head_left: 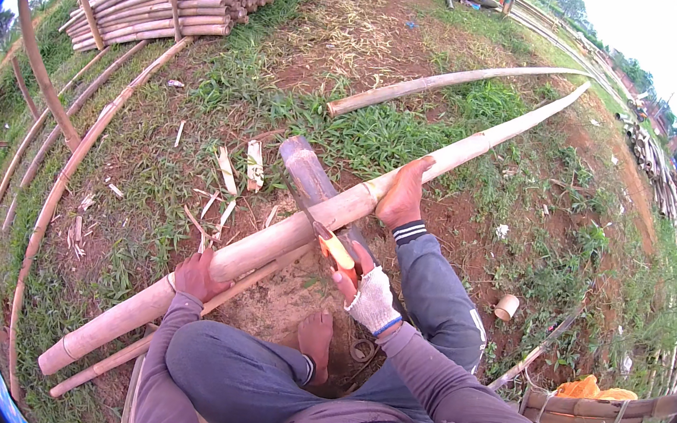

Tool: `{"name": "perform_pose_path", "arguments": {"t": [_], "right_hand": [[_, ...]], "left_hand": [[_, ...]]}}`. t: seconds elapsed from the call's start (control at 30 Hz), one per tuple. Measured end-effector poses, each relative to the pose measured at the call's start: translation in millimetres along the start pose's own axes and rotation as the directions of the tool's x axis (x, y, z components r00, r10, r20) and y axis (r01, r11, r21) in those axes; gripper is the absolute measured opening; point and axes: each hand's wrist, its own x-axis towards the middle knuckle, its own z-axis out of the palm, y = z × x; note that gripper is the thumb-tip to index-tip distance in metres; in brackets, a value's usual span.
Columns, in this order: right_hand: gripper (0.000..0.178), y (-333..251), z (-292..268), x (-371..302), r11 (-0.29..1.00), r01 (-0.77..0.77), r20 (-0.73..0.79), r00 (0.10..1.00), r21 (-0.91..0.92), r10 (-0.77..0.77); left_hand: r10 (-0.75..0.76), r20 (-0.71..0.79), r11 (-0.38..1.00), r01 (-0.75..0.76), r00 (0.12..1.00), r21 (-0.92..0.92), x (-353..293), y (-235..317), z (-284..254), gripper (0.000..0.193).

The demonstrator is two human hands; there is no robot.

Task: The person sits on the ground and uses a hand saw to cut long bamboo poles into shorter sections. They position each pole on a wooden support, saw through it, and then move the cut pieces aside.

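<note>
L hand [199, 276] grips bamboo pole [271, 243] — gloved R hand [370, 296] wrapped round orange-handled saw [337, 254], w/ bare R foot [404, 194] atop pole.

The pole [262, 246] is beige, the tool handle [338, 252] orange.

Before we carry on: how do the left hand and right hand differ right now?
The left hand is bare, while the right hand wears a whitish knit glove. The left hand lies against the long pale bamboo pole; the right hand grips an orange-handled tool. Both hands come out of purplish-grey sleeves.
</note>
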Motion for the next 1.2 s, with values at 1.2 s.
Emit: {"name": "perform_pose_path", "arguments": {"t": [1.2], "right_hand": [[0.050,143.8,-196.5,7.3,0.693,-0.558,-0.152,0.817,-0.456,0.557]], "left_hand": [[0.041,-0.030,0.999,-0.041,0.999,0.004,-3.9,4.6,6.0,0.094]]}}
